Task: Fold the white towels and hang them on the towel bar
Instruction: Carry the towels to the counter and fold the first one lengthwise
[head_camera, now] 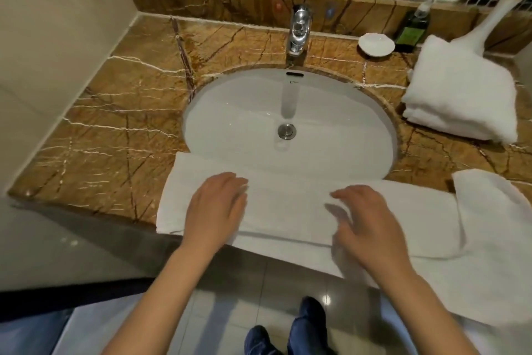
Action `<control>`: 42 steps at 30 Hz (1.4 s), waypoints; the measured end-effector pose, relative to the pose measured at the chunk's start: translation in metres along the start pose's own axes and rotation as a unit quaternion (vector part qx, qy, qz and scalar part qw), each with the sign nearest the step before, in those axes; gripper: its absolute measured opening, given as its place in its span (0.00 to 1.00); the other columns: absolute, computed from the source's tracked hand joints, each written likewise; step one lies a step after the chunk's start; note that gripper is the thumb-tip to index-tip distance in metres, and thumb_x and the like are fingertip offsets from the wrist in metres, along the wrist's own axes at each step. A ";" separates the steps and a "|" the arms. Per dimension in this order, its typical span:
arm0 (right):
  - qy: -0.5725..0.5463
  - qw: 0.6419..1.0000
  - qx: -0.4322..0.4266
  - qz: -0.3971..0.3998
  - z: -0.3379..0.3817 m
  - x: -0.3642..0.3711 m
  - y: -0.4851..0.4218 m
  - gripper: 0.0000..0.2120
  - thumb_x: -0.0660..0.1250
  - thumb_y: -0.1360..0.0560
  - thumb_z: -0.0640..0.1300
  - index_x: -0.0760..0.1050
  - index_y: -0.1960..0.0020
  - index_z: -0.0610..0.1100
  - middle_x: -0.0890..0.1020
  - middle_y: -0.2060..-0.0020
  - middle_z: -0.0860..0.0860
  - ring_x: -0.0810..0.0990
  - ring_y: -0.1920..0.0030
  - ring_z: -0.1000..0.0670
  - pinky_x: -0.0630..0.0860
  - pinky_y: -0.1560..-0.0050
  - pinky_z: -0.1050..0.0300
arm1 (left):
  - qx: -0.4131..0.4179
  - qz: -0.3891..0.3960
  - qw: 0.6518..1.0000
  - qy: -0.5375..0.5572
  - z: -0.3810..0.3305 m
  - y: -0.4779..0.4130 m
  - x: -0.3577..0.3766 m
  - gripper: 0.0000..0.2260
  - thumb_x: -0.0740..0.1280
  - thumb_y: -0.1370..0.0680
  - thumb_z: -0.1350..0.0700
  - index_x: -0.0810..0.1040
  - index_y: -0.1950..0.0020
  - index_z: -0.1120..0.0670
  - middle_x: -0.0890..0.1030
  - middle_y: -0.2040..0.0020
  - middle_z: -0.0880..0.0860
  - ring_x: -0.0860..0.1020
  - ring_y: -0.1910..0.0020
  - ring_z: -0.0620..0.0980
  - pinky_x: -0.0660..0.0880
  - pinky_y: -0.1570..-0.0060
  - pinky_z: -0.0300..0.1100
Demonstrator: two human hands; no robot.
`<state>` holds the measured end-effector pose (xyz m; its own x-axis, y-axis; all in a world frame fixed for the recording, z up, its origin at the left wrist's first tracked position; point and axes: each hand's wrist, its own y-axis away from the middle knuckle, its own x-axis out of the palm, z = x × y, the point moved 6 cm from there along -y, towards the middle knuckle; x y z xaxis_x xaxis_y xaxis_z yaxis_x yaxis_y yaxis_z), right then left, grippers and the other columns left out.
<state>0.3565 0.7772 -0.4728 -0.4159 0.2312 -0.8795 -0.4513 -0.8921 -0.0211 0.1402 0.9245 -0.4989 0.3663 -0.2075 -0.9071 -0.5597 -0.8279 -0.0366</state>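
Note:
A long white towel (pixel 288 210) lies folded lengthwise across the front edge of the counter, covering the sink's near rim and hanging over the edge at the right. My left hand (pixel 214 210) rests flat on its left part, fingers straight. Over its middle is my right hand (pixel 371 225) with fingers spread and relaxed, touching or just above the cloth. A second white towel (pixel 460 95) sits folded in a thick stack at the back right of the counter. No towel bar is in view.
The white oval sink (pixel 288 112) sits in a brown marble counter (pixel 121 112) with a chrome tap (pixel 299 29) behind it. A white dish (pixel 375 43), a dark bottle (pixel 411 29) and a white vase (pixel 489 20) stand at the back right. A wall closes the left side.

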 end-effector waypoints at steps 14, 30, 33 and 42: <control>0.088 0.987 -0.117 0.058 0.052 0.052 -0.016 0.07 0.68 0.37 0.36 0.76 0.59 0.41 0.75 0.63 0.47 0.73 0.64 0.44 0.70 0.70 0.53 | 0.026 0.078 0.986 -0.146 0.066 -0.013 0.008 0.23 0.45 0.18 0.43 0.59 0.24 0.45 0.59 0.23 0.50 0.53 0.23 0.51 0.48 0.26 0.50; 0.012 0.985 -0.108 0.137 0.017 0.036 0.037 0.08 0.63 0.27 0.50 0.76 0.51 0.48 0.73 0.61 0.54 0.73 0.61 0.51 0.67 0.65 0.57 | 0.015 0.063 0.990 -0.129 0.051 -0.018 -0.003 0.20 0.56 0.19 0.55 0.67 0.27 0.49 0.65 0.25 0.53 0.59 0.25 0.54 0.51 0.26 0.53; -0.043 0.998 -0.010 0.036 -0.004 0.017 0.025 0.12 0.61 0.26 0.54 0.78 0.51 0.49 0.76 0.61 0.55 0.74 0.58 0.53 0.71 0.62 0.57 | 0.076 0.042 0.995 -0.057 -0.015 -0.020 0.002 0.17 0.61 0.21 0.59 0.74 0.32 0.55 0.72 0.30 0.56 0.67 0.29 0.56 0.56 0.28 0.51; 0.031 0.897 0.381 -0.224 -0.115 -0.032 0.028 0.24 0.69 0.27 0.50 0.67 0.37 0.38 0.73 0.40 0.39 0.72 0.40 0.37 0.74 0.49 0.44 | 0.228 0.177 0.957 -0.008 -0.190 -0.021 0.108 0.21 0.53 0.18 0.46 0.62 0.25 0.48 0.57 0.23 0.55 0.55 0.24 0.54 0.48 0.26 0.50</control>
<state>0.4479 0.6999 -0.5004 -0.0244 0.4571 -0.8891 -0.9802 -0.1859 -0.0688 0.3329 0.8203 -0.5167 0.0850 -0.4214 -0.9029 -0.9145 -0.3926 0.0972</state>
